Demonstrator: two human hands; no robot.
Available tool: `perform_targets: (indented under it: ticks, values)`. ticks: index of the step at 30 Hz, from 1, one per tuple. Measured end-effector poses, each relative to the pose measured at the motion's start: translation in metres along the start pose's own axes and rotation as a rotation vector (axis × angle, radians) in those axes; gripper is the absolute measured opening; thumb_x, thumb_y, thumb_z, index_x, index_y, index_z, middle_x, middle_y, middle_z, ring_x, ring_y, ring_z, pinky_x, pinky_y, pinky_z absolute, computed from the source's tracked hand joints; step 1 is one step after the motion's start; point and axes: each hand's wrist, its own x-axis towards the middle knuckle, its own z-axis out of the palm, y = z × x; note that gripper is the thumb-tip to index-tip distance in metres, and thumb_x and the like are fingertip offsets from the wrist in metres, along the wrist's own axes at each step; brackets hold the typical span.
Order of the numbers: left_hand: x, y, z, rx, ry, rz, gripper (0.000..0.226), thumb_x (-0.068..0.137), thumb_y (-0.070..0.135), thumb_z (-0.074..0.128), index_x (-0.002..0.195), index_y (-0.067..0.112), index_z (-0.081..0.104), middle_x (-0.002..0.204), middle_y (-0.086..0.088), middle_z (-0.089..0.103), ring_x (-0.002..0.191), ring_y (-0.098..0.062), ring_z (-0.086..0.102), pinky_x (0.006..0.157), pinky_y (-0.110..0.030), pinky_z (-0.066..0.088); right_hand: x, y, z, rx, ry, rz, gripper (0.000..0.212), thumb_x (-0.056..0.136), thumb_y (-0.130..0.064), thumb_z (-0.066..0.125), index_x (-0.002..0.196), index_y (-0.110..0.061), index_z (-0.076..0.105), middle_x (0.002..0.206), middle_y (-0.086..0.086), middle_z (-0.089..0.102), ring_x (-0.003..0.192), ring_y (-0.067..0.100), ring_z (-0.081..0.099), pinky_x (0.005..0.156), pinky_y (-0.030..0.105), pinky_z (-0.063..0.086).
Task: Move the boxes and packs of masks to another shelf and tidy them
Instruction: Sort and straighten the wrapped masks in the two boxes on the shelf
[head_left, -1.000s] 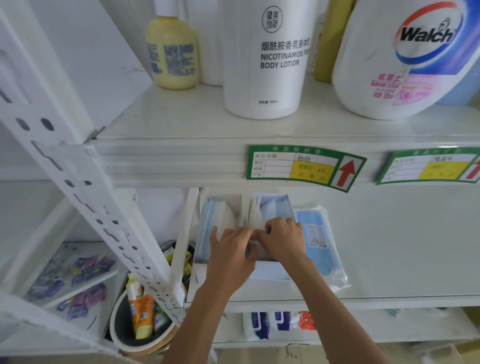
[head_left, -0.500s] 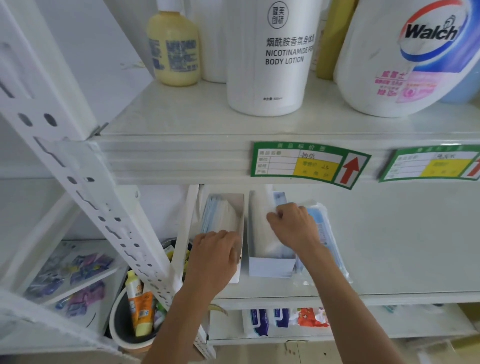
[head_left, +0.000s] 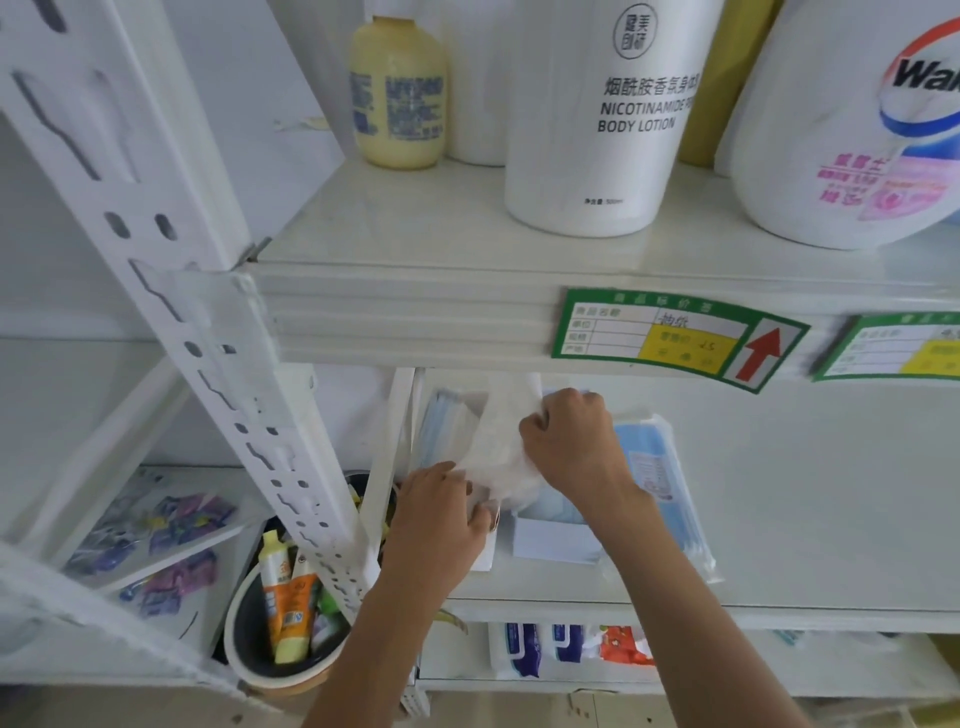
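Both hands grip a filmy white wrapper (head_left: 498, 457) over two open mask boxes on the middle shelf (head_left: 810, 519): right hand (head_left: 571, 441) clenched on top, left hand (head_left: 441, 514) pinching below. A blue mask pack (head_left: 660, 478) lies just right.

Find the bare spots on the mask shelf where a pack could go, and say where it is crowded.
Free: the mask shelf right of the blue pack, out to the picture's edge. Crowded: the left end, where two boxes stand side by side, the pack lies alongside, and both hands work.
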Motion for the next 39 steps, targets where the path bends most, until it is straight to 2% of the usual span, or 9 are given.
perform_targets:
  ticks: [6, 12, 16, 20, 24, 29, 32, 36, 39]
  values:
    - [-0.001, 0.001, -0.001, -0.213, 0.07, -0.141, 0.024, 0.091, -0.004, 0.056, 0.095, 0.02, 0.059, 0.101, 0.006, 0.065, 0.097, -0.013, 0.061, 0.081, -0.009, 0.045, 0.0, -0.006, -0.004, -0.089, -0.024, -0.006, 0.032, 0.083, -0.011, 0.052, 0.055, -0.01, 0.036, 0.058, 0.003, 0.042, 0.047, 0.017, 0.037, 0.041, 0.026, 0.03]
    - [-0.002, 0.0, -0.008, -0.393, 0.262, -0.172, 0.05, 0.079, -0.013, 0.057, 0.104, 0.028, 0.041, 0.093, 0.008, 0.059, 0.081, -0.007, 0.062, 0.064, -0.015, 0.05, -0.007, -0.039, 0.007, -0.191, -0.136, -0.09, 0.031, 0.087, -0.008, 0.052, 0.063, -0.015, 0.034, 0.066, 0.001, 0.039, 0.063, 0.024, 0.048, 0.055, 0.031, 0.035]
    - [-0.008, -0.004, -0.012, -0.461, 0.267, -0.127, 0.067, 0.077, -0.01, 0.069, 0.122, 0.03, 0.039, 0.118, 0.025, 0.049, 0.105, 0.0, 0.058, 0.084, -0.001, 0.042, -0.002, -0.044, 0.007, -0.18, -0.126, -0.056, 0.032, 0.084, -0.002, 0.053, 0.063, -0.014, 0.032, 0.067, 0.002, 0.04, 0.059, 0.023, 0.047, 0.049, 0.029, 0.03]
    - [-0.015, -0.003, -0.013, -0.559, 0.302, -0.13, 0.071, 0.077, 0.0, 0.074, 0.13, 0.032, 0.04, 0.125, 0.027, 0.049, 0.117, 0.001, 0.055, 0.096, -0.011, 0.045, -0.005, -0.036, 0.006, -0.139, -0.114, 0.031, 0.03, 0.082, -0.002, 0.051, 0.062, -0.013, 0.032, 0.065, 0.002, 0.04, 0.052, 0.018, 0.037, 0.045, 0.028, 0.024]
    - [-0.019, -0.002, -0.014, -0.371, 0.03, 0.07, 0.046, 0.083, 0.025, 0.061, 0.122, 0.039, 0.041, 0.117, 0.024, 0.06, 0.11, 0.001, 0.06, 0.101, -0.03, 0.049, -0.008, -0.019, 0.004, -0.092, -0.116, 0.1, 0.025, 0.083, -0.007, 0.053, 0.064, -0.012, 0.036, 0.067, 0.004, 0.046, 0.053, 0.018, 0.041, 0.045, 0.027, 0.025]
    - [-0.017, -0.003, -0.006, -0.114, -0.111, 0.122, 0.049, 0.085, 0.039, 0.05, 0.133, 0.039, 0.039, 0.114, 0.027, 0.063, 0.108, 0.007, 0.057, 0.123, -0.044, 0.021, -0.003, -0.018, 0.008, 0.1, -0.178, 0.147, 0.028, 0.082, -0.013, 0.056, 0.06, -0.01, 0.039, 0.056, 0.004, 0.048, 0.046, 0.019, 0.046, 0.042, 0.024, 0.031]
    - [-0.015, -0.003, -0.005, -0.019, -0.047, 0.088, 0.04, 0.087, 0.058, 0.047, 0.121, 0.038, 0.045, 0.09, 0.022, 0.064, 0.095, 0.002, 0.056, 0.122, -0.042, 0.018, -0.006, -0.03, 0.021, 0.272, -0.268, 0.197, 0.028, 0.081, -0.022, 0.055, 0.059, -0.007, 0.047, 0.038, 0.0, 0.055, 0.048, 0.019, 0.068, 0.036, 0.019, 0.039]
    - [-0.007, -0.003, -0.011, 0.145, 0.074, 0.034, 0.034, 0.093, 0.059, 0.046, 0.096, 0.03, 0.063, 0.078, 0.014, 0.069, 0.087, -0.009, 0.067, 0.11, -0.042, 0.03, -0.011, -0.034, 0.038, 0.344, -0.287, 0.23, 0.034, 0.083, -0.039, 0.056, 0.091, -0.008, 0.068, 0.077, 0.011, 0.075, 0.076, 0.025, 0.072, 0.069, 0.035, 0.059]
    - [-0.004, -0.003, -0.018, 0.172, 0.102, -0.041, 0.017, 0.089, 0.042, 0.064, 0.084, 0.025, 0.064, 0.071, 0.009, 0.067, 0.083, -0.017, 0.068, 0.109, -0.048, 0.034, -0.017, -0.032, 0.046, 0.629, -0.342, 0.315, 0.035, 0.086, -0.049, 0.059, 0.1, -0.018, 0.067, 0.085, 0.002, 0.073, 0.077, 0.017, 0.07, 0.065, 0.028, 0.053]
